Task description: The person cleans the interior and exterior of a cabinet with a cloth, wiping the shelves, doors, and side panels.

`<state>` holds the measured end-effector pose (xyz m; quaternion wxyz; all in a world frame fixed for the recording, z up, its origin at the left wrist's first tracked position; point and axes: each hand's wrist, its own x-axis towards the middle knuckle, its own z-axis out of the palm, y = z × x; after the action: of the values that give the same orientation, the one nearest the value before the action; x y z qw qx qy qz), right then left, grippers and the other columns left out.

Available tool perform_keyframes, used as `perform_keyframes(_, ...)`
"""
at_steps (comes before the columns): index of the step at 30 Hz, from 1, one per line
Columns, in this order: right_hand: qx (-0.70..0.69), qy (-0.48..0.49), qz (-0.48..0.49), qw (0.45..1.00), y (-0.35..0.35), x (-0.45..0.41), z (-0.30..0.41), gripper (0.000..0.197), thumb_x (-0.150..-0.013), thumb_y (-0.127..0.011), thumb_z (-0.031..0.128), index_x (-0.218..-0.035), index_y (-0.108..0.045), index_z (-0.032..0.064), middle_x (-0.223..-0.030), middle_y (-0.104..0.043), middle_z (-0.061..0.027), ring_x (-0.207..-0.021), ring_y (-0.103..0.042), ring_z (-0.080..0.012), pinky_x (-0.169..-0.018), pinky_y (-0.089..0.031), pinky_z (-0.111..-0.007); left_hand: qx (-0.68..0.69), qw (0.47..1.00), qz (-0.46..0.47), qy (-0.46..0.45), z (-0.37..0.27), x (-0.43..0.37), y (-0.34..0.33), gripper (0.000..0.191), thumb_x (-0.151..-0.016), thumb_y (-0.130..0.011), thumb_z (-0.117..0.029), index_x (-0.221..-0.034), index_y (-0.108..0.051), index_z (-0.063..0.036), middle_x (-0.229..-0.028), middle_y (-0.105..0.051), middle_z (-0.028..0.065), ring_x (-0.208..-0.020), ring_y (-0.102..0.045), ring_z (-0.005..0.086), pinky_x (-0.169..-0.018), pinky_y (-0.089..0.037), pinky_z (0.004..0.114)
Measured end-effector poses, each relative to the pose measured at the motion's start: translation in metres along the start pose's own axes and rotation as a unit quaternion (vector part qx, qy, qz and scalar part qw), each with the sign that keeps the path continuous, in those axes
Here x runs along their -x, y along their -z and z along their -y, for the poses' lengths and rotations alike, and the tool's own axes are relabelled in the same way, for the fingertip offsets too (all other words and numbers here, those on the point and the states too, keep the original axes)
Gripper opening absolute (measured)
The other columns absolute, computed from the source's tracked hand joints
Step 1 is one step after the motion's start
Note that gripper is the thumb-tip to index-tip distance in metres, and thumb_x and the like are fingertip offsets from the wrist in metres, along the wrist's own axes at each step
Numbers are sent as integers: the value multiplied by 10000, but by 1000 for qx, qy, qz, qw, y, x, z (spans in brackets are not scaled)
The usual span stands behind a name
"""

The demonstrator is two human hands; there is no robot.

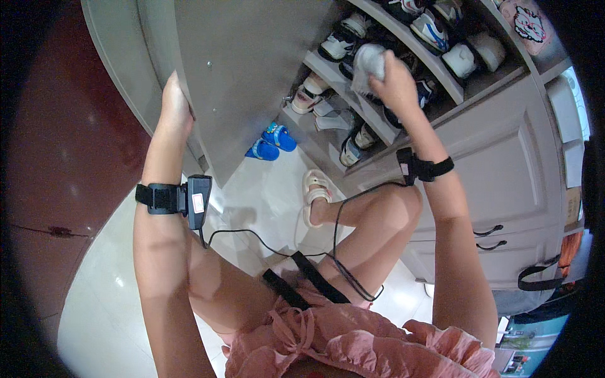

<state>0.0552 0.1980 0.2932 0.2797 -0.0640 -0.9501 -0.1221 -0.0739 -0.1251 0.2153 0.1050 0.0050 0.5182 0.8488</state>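
My left hand (177, 101) is at the free edge of an open grey cabinet door (250, 52), its fingers hidden behind the panel. In my right hand (398, 85) is a crumpled white cloth or wipe (369, 61), slightly blurred, held in front of the shoe shelves. Behind it, a grey shelf board (350, 99) carries shoes partly covered by the hand and cloth. A black-and-white sneaker (337, 46) stands just left of the cloth. On the upper shelf is a white sneaker with blue and red stripes (430, 30).
Blue clogs (265, 149) lie on the pale floor by the door's lower edge. More shoes (350, 150) fill the bottom shelf. A closed panelled cabinet front (496, 160) with dark handles (489, 231) stands to the right. A black cable (255, 231) runs between my wrist devices across my lap.
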Motion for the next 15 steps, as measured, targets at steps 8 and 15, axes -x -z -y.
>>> perform_keyframes(8,63,-157,133,977,-80,85,-24,392,-686,-621,159,-982,-403,23,-914,-564,-183,-813,-576,-338,-659,-479,-410,-14,1000,12,-5,17,-13,3,553,-850,-335,-434,-1182,-415,2,-1162,-453,199,-1077,-434,274,-877,-360,400)
perform_keyframes(15,45,-248,186,950,-71,108,-26,419,-702,-635,262,-983,-412,46,-909,-573,-189,-778,-575,-363,-655,-471,-428,-50,999,9,-3,-4,4,5,614,-846,-320,-460,-1213,-370,29,-1189,-417,227,-1107,-405,318,-892,-343,433)
